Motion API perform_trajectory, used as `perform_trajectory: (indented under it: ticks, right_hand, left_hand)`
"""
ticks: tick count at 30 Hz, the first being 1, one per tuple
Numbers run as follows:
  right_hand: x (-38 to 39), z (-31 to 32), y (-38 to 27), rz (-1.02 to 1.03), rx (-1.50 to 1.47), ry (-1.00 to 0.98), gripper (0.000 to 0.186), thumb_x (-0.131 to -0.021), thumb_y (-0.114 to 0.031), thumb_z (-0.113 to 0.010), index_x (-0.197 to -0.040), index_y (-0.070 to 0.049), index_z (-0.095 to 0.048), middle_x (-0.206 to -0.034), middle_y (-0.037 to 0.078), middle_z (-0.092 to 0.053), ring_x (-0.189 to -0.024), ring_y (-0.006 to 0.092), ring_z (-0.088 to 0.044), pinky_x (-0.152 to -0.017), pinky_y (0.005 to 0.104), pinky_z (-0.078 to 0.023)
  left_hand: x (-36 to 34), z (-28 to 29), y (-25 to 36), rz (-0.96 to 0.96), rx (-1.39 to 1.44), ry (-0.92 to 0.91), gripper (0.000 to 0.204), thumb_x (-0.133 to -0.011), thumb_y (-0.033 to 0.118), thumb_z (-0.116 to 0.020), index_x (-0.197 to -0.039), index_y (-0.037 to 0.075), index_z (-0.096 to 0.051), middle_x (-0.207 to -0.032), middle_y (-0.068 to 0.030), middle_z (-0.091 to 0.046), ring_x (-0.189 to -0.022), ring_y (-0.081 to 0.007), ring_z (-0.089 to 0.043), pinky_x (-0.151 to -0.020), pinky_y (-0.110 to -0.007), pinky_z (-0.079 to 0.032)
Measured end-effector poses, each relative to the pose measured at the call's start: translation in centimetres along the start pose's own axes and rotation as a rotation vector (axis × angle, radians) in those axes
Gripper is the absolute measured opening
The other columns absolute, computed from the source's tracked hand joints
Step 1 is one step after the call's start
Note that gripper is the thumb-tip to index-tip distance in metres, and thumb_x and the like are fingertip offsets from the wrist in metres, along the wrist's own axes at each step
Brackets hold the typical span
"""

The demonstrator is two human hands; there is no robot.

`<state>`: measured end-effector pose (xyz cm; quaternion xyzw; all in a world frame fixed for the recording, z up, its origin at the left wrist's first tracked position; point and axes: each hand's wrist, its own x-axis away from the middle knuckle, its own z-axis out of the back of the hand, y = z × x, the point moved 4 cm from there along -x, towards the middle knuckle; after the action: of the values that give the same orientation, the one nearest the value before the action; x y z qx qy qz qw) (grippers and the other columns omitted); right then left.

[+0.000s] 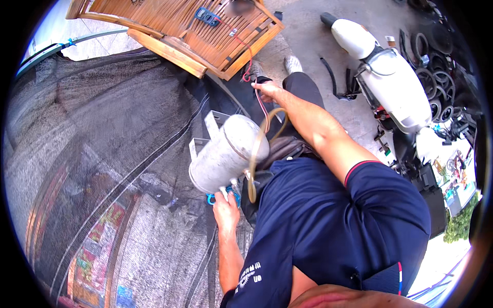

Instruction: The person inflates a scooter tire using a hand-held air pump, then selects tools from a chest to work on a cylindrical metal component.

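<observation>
A grey metal cylindrical tank (pixel 226 154) with flat mounting brackets (pixel 214 123) lies tilted in front of my body. At its lower end my left hand (pixel 226 209) is closed around a small pale fitting (pixel 224 193), beside a coil of blue tubing (pixel 210 199). A yellowish clear hose (pixel 252 177) loops over the tank's near side. Beyond the tank my right hand (pixel 269 91) pinches thin red and white wires (pixel 263 108). Part of these wires hangs down toward the tank, and a red lead (pixel 250 56) runs from near the hand toward the bench.
A slatted wooden bench (pixel 174 20) at the far side carries a blue multimeter (pixel 207 16). Dark mesh netting (pixel 113 113) spreads along the left. To the right stands a white scooter (pixel 395 92), with black tyres and rings (pixel 441 84) behind it. A black hose (pixel 329 76) lies on the floor.
</observation>
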<state>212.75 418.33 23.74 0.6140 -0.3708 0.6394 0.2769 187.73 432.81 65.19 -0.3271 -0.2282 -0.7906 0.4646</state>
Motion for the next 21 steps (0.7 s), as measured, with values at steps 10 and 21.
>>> perform_trajectory:
  ticks: [10,21]
  right_hand:
    - [0.9,8.7,-9.3,0.172,-0.952,-0.279,0.019,-0.106,-0.031,-0.051,-0.107,-0.014,-0.058,-0.072,0.003,-0.058,-0.056,0.0152,-0.048,-0.059,0.0340,-0.044]
    - [10.8,18.5,-15.3,0.751,-0.267,-0.244,0.035,-0.090,0.009,-0.060,-0.123,-0.001,-0.062,-0.114,0.012,-0.071,-0.106,0.0227,-0.069,-0.100,0.0356,-0.052]
  left_hand:
    - [0.5,-1.5,-0.2,0.163,0.098,-0.046,0.033,-0.100,0.027,-0.060,-0.097,-0.005,-0.054,-0.083,-0.0320,-0.067,-0.083,-0.0528,-0.065,-0.070,-0.058,-0.047]
    - [1.6,-3.6,4.5,0.134,0.175,0.043,0.041,-0.099,0.034,-0.060,-0.099,-0.008,-0.058,-0.091,-0.0349,-0.067,-0.092,-0.0549,-0.064,-0.077,-0.059,-0.048]
